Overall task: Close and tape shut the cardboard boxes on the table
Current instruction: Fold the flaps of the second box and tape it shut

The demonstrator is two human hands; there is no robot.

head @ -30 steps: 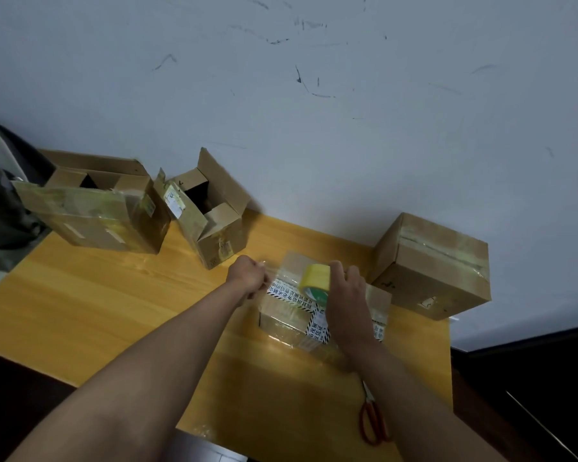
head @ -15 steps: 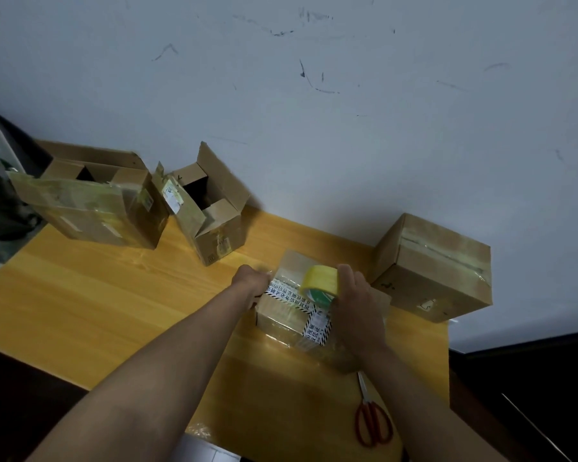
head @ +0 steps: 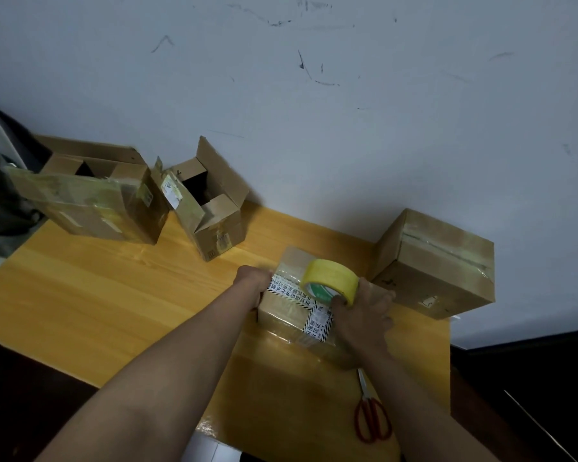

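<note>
Box: our closed small box [head: 292,311] sits mid-tabletop [head: 114,295].
Hands: left hand [head: 252,283] pins the tape end at its edge; right hand [head: 361,315] grips the tape roll [head: 331,280].
Risk: we judge the strip may wrinkle or lift if our pull slackens.

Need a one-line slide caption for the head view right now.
Right hand runs yellow tape roll across small box; left hand steadies it.

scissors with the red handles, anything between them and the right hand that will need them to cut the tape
Nothing visible does. The red-handled metal scissors lie on bare yellow wooden table, just near-side of the small taped cardboard box, beside the right forearm. The right hand grips the yellow tape roll.
</note>
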